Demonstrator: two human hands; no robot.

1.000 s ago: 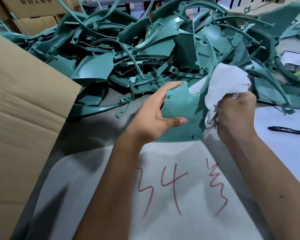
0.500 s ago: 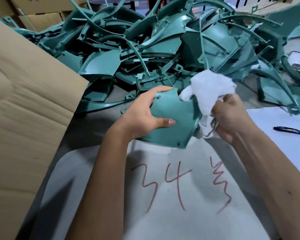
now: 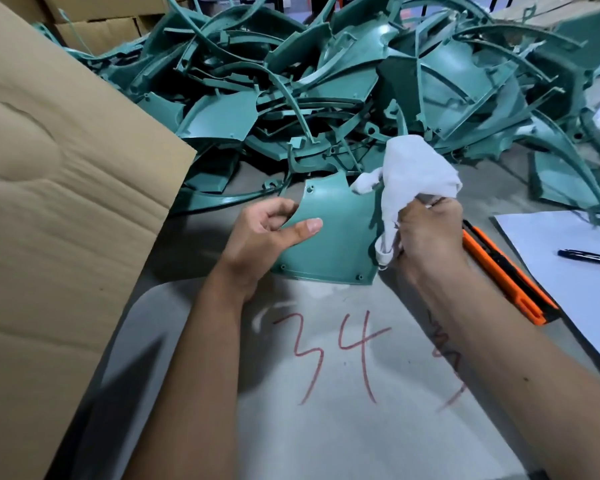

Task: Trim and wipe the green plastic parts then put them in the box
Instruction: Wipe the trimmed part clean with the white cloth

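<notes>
Cloth (image 3: 417, 168) now off part (image 3: 336, 233) — hands apart

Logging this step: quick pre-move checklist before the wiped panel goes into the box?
1. Left hand grips green panel: ok.
2. Right hand holds white cloth: ok.
3. Cloth off the panel face: cannot tell, it overlaps the right edge.
4. Panel wiped clean, edges trimmed: cannot tell.
5. Cardboard box flap on the left, not blocked: ok; box interior out of view.
6. Orange utility knife lies on the table, beside the right wrist: ok.
</notes>
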